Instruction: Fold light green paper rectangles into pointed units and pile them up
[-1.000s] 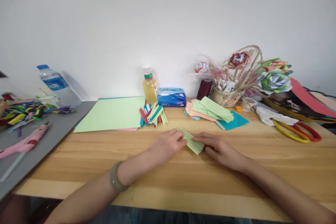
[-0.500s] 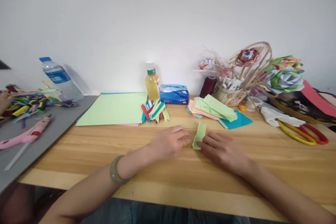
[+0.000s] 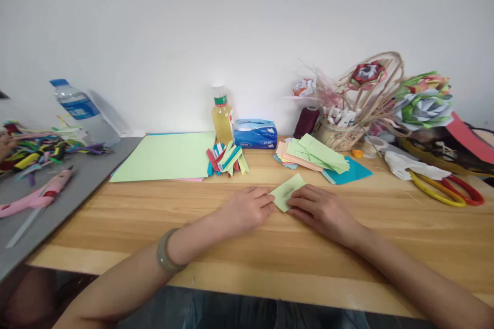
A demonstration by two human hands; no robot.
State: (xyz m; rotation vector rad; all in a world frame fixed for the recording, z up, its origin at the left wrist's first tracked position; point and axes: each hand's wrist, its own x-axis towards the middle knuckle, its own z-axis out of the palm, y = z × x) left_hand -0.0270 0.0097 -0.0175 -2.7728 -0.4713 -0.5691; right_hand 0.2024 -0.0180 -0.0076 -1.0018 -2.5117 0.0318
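Observation:
A small light-green paper piece point(image 3: 287, 190) lies tilted between my two hands, low over the wooden table. My left hand point(image 3: 249, 209), on the arm with the bangle point(image 3: 166, 252), has its fingers closed at the paper's left corner. From the other side my right hand point(image 3: 320, 211) pinches the paper's right edge, fingertips pressed together. Just beyond the hands lies a fanned stack of light-green and peach paper pieces point(image 3: 320, 153) over a blue sheet point(image 3: 353, 170). Colourful folded strips point(image 3: 227, 159) are heaped farther left.
Large green sheets point(image 3: 165, 157), a juice bottle point(image 3: 223, 118) and a tissue pack point(image 3: 255, 134) stand along the wall. At right are a basket point(image 3: 335, 133) with paper flowers and yellow-and-red-handled scissors point(image 3: 443, 187). A pink glue gun point(image 3: 50, 190) lies on the grey table, near another person's hand point(image 3: 4, 145).
The green paper has turned from nearly upright to slanted. My left hand, apart from it before, now reaches its left corner. The view has shifted slightly.

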